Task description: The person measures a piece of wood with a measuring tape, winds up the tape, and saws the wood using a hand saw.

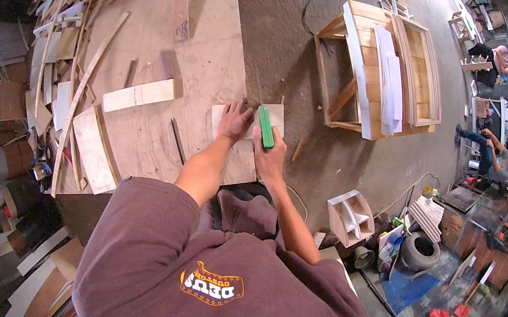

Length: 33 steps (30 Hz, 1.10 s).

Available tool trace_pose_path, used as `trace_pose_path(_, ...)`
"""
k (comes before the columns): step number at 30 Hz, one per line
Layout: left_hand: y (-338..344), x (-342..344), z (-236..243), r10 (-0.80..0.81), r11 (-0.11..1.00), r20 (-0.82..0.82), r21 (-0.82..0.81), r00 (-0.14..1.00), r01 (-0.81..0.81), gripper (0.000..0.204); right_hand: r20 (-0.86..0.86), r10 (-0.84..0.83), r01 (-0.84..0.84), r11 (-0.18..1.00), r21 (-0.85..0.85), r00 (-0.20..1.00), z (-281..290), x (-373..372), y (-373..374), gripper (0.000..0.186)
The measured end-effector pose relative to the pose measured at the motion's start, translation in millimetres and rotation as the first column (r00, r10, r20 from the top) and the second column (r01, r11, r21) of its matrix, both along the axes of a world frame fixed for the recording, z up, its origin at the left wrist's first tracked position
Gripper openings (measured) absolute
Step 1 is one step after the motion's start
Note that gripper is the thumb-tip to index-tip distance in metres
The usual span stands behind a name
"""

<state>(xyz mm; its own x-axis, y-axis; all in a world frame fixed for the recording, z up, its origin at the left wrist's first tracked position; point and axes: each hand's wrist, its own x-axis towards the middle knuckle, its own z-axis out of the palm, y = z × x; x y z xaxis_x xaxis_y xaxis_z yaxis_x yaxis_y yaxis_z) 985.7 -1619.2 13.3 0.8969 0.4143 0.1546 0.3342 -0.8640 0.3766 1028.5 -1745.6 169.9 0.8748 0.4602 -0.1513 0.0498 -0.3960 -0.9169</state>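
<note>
R hand [270, 159] is wrapped round a green tool [266, 127], mid-frame. L hand [234, 122] lies on a pale board [277, 117] there, fingers a bit apart, not gripping. Work's prob. under way; can't tell how much is done or left.

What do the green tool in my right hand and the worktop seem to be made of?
The green tool could be plastic or painted metal: smooth, even colour. The worktop is probably unfinished plywood: matte tan face, faint grain.

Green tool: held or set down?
Held. The right hand grips the green tool, thumb and fingers on opposite sides.
</note>
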Motion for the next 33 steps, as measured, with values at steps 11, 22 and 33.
trace_pose_path(11, 0.8, 2.6, -0.1, 0.007, 0.996, -0.047, -0.086, 0.999, -0.011, 0.038, -0.039, -0.037, 0.035, 0.999, -0.031, 0.999, 16.3, -14.5, -24.0, 0.031)
trace_pose_path(22, 1.1, 1.6, -9.0, 0.066, 0.998, 0.055, -0.016, 0.996, -0.066, 0.023, -0.064, 0.018, -0.022, 0.997, -0.076, 0.998, 61.0, -28.3, -50.2, 0.033)
trace_pose_path(33, -0.7, 4.8, -7.3, 0.049, 0.999, 0.029, -0.026, 0.998, -0.048, 0.024, -0.072, 0.027, -0.034, 0.994, -0.104, 0.997, 61.8, -35.3, -59.8, 0.032)
